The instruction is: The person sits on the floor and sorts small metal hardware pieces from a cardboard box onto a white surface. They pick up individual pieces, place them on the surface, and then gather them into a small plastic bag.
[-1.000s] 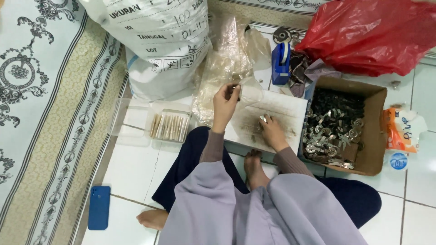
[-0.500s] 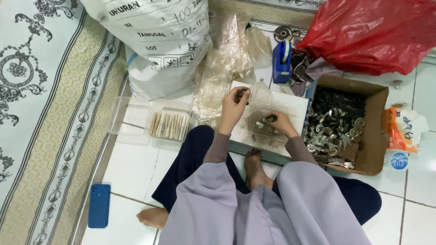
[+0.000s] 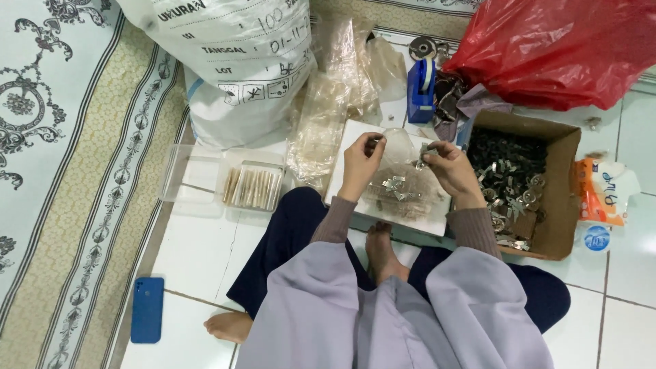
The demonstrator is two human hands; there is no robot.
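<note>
I sit cross-legged on a tiled floor with a white board across my lap. My left hand pinches the top edge of a small clear plastic bag that holds several small metal clips. My right hand is at the bag's other side, its fingertips closed on a small metal clip at the bag's mouth. The bag rests on the board between both hands.
A cardboard box of metal clips stands at right, a red plastic bag behind it. A big white sack, loose clear bags, a blue tape dispenser, a clear tray of sticks and a blue phone lie around.
Both hands rose from the board and came together at the clear bag. The left hand lowered from the loose bags to hold the bag's edge; the right lifted a clip to its mouth.
</note>
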